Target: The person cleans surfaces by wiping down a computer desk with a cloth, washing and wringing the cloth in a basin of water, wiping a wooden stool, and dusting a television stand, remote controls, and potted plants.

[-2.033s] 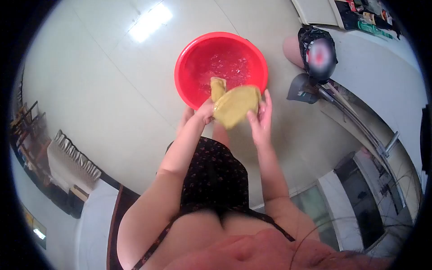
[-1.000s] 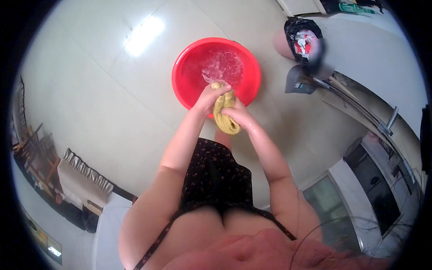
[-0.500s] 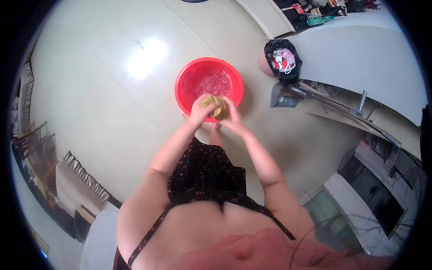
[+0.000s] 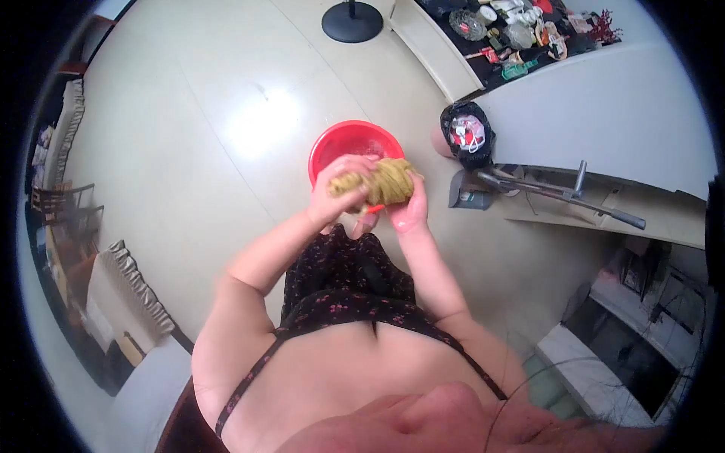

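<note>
A bunched yellow-green cloth (image 4: 391,181) is held up in front of me, over the near rim of a red plastic basin (image 4: 320,151). My left hand (image 4: 332,198) is closed around the cloth's left end, its fingers over the top. On the other side, my right hand (image 4: 412,213) grips the cloth from beneath and the right, with some fingers hidden. The basin stands on the floor and whitish suds show inside it. Its near part is covered by the cloth and my hands.
To the right are a black-bagged bin (image 4: 468,136), a grey dustpan (image 4: 468,193) and a metal-handled pole (image 4: 559,195) beside white furniture. A round black stand base (image 4: 352,23) is on the tiled floor (image 4: 181,151) ahead. Chairs (image 4: 72,211) stand at far left.
The cloth has come up closer to me and is more stretched out between my hands, which are farther apart. The view has shifted, showing more of the floor ahead.
</note>
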Demonstrator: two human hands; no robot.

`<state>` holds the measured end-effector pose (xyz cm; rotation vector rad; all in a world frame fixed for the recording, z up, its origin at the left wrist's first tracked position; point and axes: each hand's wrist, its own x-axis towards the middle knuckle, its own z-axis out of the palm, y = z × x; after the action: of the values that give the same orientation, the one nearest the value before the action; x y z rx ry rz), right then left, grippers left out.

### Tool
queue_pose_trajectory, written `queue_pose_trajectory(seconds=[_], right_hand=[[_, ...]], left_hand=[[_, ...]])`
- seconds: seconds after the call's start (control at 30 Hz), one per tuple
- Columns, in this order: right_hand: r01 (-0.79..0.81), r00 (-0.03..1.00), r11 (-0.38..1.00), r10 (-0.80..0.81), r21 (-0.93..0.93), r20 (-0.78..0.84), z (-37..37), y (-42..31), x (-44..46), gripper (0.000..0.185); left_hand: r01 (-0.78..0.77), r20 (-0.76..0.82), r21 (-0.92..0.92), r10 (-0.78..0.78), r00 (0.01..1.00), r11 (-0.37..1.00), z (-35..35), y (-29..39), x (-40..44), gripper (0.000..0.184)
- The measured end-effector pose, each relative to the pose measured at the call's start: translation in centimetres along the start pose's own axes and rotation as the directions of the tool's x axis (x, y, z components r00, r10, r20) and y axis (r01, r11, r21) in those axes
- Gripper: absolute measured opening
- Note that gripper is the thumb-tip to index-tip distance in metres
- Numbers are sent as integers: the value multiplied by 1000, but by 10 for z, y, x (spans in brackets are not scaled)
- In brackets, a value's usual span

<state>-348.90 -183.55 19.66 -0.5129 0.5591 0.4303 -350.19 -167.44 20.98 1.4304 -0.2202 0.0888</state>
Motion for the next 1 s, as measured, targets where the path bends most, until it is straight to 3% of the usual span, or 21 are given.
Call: queue_pose_trajectory(seconds=[0.03,0.07,0.1,0.13,0.17,0.2,0.23,0.27,0.3,0.33,0.4,0.43,0.53,0.6,0.67,0.7,0.73,0.8,0.87,0.93,1.0], right_hand=[[120,993,993,-120,-15,10,6,4,-2,35],[116,993,993,-116,-19,25,13,7,-5,35],[372,928,903,-362,-215,88,22,8,-8,34],[595,801,711,-565,-375,198,28,9,-12,32],[645,752,584,-600,-492,273,27,6,-12,33],[648,752,587,-593,-485,287,30,2,-15,33],[747,607,246,-633,-618,481,33,-2,-20,35],[763,455,-136,-582,-632,674,38,-4,-23,38],[786,436,-159,-543,-597,718,44,-4,-25,42],[796,419,-169,-541,-582,730,47,-6,-28,42],[795,361,-336,-406,-505,839,53,-10,-28,41],[810,317,-374,-369,-451,874,52,-10,-24,41],[840,335,-364,-238,-403,912,50,-15,-21,46],[849,307,-402,-153,-343,939,47,-15,-23,46],[859,288,-424,-62,-286,956,47,-18,-24,46],[894,246,-392,20,-219,969,48,-20,-25,49],[922,202,-354,100,-155,974,49,-23,-25,51],[917,147,-388,109,-94,983,48,-22,-19,53],[949,69,-316,259,17,963,46,-23,-11,56],[946,38,-316,312,66,949,52,-25,-10,54],[931,-62,-304,409,200,910,53,-19,-5,49]], left_hand=[[56,-171,-189,-89,981,980,8,1,-2,18],[74,-314,-378,-202,928,923,17,1,-2,18],[62,-323,-370,-191,927,927,21,-2,-1,18],[117,-345,-576,-370,863,809,23,-4,1,16],[135,-318,-755,-537,781,642,24,-6,3,13],[122,-331,-750,-527,783,651,24,-7,7,13],[169,-239,-842,-636,734,512,22,-7,13,12],[205,-128,-912,-722,680,355,19,-8,20,12],[270,-2,-910,-655,755,314,9,-30,22,13],[262,-6,-910,-640,769,323,6,-27,23,13],[494,211,-845,-718,663,207,0,-19,36,19],[570,211,-787,-764,610,236,-1,-25,41,24],[663,345,-728,-741,576,176,-2,-37,48,23],[744,559,-666,-621,549,58,-10,-48,47,24],[759,622,-645,-519,586,84,-13,-59,51,26],[850,645,-521,-614,455,82,-11,-37,57,26],[921,640,-386,-701,314,60,-8,-25,61,26],[914,574,-376,-737,357,151,-5,-36,61,28],[954,588,-282,-767,257,104,-5,-65,61,28],[966,411,-95,-875,257,239,0,-68,65,28],[924,300,88,-895,331,371,5,-71,69,28]])
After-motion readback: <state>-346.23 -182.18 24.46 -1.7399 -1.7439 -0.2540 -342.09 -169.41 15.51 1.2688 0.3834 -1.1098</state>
